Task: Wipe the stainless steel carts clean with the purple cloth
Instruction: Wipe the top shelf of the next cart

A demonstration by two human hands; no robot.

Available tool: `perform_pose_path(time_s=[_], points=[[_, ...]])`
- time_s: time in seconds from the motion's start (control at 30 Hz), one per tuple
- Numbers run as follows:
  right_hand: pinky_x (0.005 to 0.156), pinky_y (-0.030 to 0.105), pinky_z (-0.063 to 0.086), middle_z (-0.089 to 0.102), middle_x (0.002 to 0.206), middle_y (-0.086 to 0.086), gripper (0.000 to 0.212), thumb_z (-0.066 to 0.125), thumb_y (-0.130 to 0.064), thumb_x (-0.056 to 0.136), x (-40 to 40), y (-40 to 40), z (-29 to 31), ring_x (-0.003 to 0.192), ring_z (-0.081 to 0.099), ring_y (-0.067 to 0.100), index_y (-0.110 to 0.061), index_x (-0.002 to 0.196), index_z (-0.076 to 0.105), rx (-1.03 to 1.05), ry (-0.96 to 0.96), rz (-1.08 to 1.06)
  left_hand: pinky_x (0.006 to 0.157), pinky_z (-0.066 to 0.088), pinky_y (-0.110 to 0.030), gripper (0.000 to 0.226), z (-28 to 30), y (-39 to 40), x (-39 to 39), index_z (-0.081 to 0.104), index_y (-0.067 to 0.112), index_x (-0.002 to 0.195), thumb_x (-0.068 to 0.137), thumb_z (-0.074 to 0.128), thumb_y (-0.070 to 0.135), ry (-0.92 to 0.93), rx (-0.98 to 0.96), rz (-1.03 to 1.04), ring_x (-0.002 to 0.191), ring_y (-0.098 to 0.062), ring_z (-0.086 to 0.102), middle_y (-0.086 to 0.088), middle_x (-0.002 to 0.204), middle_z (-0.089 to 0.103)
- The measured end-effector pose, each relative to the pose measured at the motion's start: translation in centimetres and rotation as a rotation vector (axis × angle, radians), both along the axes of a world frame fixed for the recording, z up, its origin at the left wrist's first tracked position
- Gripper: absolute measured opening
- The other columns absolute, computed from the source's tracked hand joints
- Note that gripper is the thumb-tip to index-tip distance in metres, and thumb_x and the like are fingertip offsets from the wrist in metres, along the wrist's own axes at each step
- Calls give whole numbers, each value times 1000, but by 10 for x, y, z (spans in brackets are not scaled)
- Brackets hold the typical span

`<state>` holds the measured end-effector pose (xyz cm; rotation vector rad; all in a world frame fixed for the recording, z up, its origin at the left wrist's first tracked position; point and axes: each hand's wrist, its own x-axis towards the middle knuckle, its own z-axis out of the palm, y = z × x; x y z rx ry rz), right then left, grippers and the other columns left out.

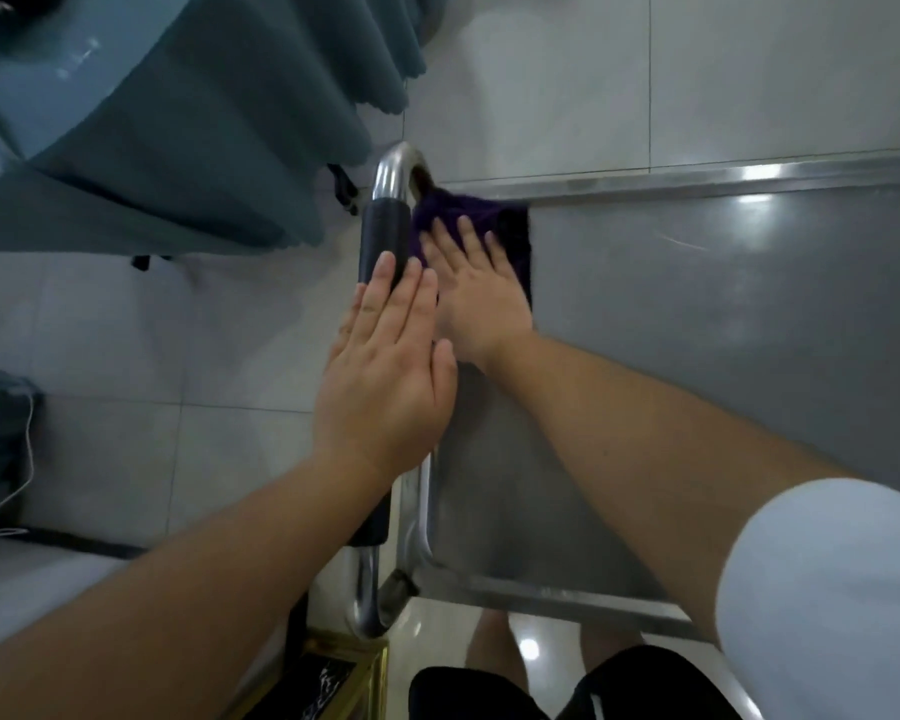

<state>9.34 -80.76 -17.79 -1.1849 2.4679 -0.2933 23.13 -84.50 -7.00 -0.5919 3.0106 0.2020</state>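
A stainless steel cart fills the right half of the head view, its flat top shelf seen from above. The purple cloth lies at the shelf's far left corner, beside the curved handle. My right hand presses flat on the cloth with straight fingers and covers its near part. My left hand hovers flat over the handle's black grip, fingers straight; whether it touches the grip is unclear.
A table draped in a teal cloth stands close on the left, near the handle. Pale tiled floor lies between them. A white cord runs along the floor at far left. My legs stand at the cart's near edge.
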Motion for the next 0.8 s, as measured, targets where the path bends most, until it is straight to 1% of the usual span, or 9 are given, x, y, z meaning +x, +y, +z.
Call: perform_pose_path(time_s=[0.07, 0.13, 0.17, 0.27, 0.33, 0.47, 0.57, 0.67, 0.8], points=[[128, 51, 3, -3, 174, 2, 81, 20, -48, 93, 29, 15, 2, 159, -10, 26, -17, 165, -1, -9, -30, 125, 134, 6, -43, 66, 2, 1, -1, 27, 6, 166, 107, 24, 36, -6, -10, -11, 164, -21, 3, -10, 175, 20], [128, 51, 5, 2, 173, 5, 85, 39, -48, 96, 63, 33, 0, 159, -6, 25, -13, 164, 2, -53, -63, 150, 134, 4, -42, 65, 3, 2, 0, 22, 7, 167, 109, 24, 35, -27, -27, -30, 164, -20, -1, -8, 176, 16], [128, 50, 5, 5, 173, 5, 86, 42, -49, 98, 79, 44, -2, 159, -4, 24, -12, 164, 3, -74, -74, 144, 134, 2, -41, 64, 3, 2, 0, 21, 9, 168, 110, 24, 35, -24, -24, -22, 164, -19, -2, -7, 177, 16], [128, 48, 3, 7, 173, 0, 76, 33, -54, 103, 128, 79, -7, 160, -2, 21, -18, 166, 7, -114, -78, 182, 133, -1, -38, 62, 5, 4, -1, 22, 14, 169, 111, 23, 39, 7, -5, 12, 164, -17, -2, -4, 177, 17], [128, 49, 1, 6, 173, -3, 71, 29, -54, 104, 161, 104, -12, 159, -7, 21, -23, 166, 12, -93, -100, 224, 132, -3, -37, 62, 7, 5, -1, 23, 16, 169, 112, 26, 40, 15, -4, -6, 164, -19, -1, -5, 176, 18], [128, 49, -3, -5, 173, -5, 70, 20, -55, 106, 213, 157, -20, 157, -20, 18, -23, 166, 3, -41, -102, 249, 132, -2, -42, 60, 10, 8, 0, 24, 17, 168, 113, 29, 40, 21, -36, -39, 164, -27, 2, -9, 175, 21], [127, 44, -4, 5, 173, -8, 70, 28, -55, 105, 215, 196, -20, 158, -13, 14, -26, 166, 11, -67, -89, 198, 133, 5, -49, 59, 12, 12, 0, 27, 16, 167, 113, 30, 41, 29, -55, -79, 164, -32, 7, -10, 174, 25], [128, 44, 5, 14, 172, -10, 70, 35, -58, 103, 201, 234, -18, 159, -2, 14, -27, 165, 21, -53, -23, 101, 132, 14, -48, 56, 14, 13, 1, 36, 13, 163, 113, 36, 37, 56, -83, -153, 160, -31, 25, -11, 169, 37], [128, 45, 13, 19, 171, -9, 76, 50, -55, 97, 172, 299, -20, 159, 7, 15, -27, 164, 26, -14, 68, 12, 115, 36, -53, 50, 13, 17, 4, 45, 9, 155, 112, 38, 34, 65, -147, -303, 142, -36, 48, -15, 155, 52]])
